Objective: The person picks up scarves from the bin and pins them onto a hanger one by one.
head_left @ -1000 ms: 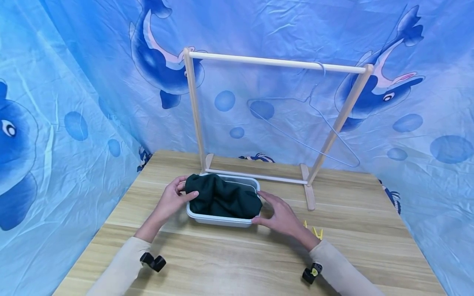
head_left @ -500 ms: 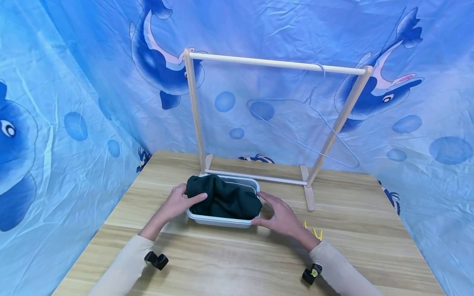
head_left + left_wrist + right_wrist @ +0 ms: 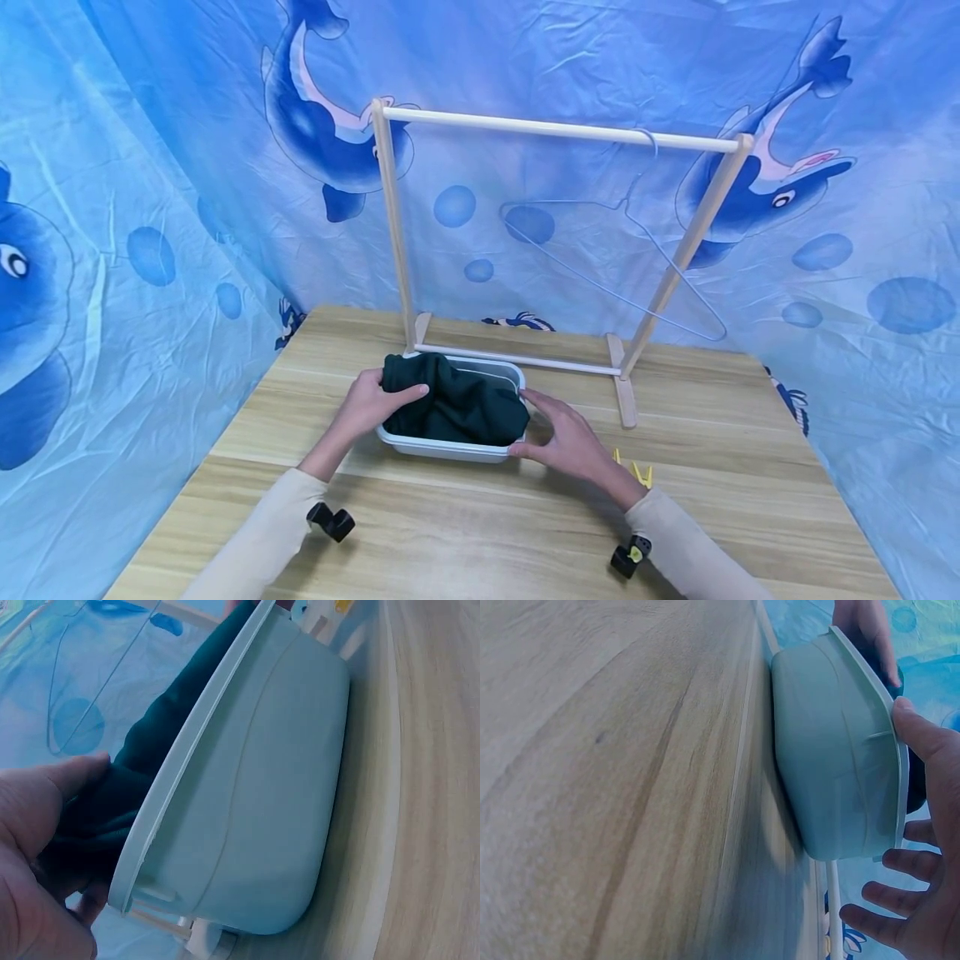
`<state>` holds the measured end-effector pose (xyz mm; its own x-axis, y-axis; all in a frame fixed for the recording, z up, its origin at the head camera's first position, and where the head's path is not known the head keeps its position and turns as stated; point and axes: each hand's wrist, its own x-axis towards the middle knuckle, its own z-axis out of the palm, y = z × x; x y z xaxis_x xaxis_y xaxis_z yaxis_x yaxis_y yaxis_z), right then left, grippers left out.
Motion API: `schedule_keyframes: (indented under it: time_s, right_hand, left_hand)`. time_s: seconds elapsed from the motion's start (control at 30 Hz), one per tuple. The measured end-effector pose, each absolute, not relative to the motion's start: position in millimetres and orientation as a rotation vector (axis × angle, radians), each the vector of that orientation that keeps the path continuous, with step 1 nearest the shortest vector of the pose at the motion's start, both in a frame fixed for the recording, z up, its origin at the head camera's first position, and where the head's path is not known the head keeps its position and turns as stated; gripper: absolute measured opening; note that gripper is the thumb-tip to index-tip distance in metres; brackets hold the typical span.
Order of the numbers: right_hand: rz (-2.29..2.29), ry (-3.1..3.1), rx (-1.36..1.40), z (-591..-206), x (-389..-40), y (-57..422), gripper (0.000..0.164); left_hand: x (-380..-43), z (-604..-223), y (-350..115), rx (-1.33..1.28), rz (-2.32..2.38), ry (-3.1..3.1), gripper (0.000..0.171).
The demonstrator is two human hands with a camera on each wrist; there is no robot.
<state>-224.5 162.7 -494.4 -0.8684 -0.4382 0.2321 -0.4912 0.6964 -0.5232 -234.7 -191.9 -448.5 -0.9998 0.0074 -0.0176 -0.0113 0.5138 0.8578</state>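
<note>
Pinching rumpled green cloth (image 3: 457, 404) | left hand (image 3: 369, 405) | oblong tub (image 3: 450, 450) (smooth plastic)

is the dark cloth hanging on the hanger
No, the cloth is bunched in the tub, and the hanger hangs bare.

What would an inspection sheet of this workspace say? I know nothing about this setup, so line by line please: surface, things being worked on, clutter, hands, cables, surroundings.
Surface: wood-grain table.
Job's things: dark green cloth bunched in a pale tub; bare wire hanger hooked over the top bar of a wooden rack.
Clutter: yellow clips near the right forearm, partly hidden.
Left hand: pinches the cloth at the tub's left end.
Right hand: at the tub's right end, thumb on the rim.
Cables: nothing seen.
Surroundings: wrinkled blue backdrop with printed sea animals.
</note>
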Motion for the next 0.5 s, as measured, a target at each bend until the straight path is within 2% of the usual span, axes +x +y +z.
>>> schedule_keyframes:
  time_s: [0.13, 0.4, 0.5]
  right_hand:
    - [0.918, -2.818, 0.767, -492.9, -224.3, 162.3, 0.094]
    - [0.930, -2.823, 0.764, -490.1, -223.0, 162.5, 0.094]
    - [0.931, -2.833, 0.756, -490.4, -222.5, 162.4, 0.094]
  left_hand:
    - [-237.4, -447.5, -190.6, 0.095, 1.540, 2.727, 0.038]
    - [-239.8, -451.8, -193.2, 0.224, 1.632, 2.558, 0.035]
    - [-240.8, -453.1, -193.7, 0.239, 1.678, 2.519, 0.041]
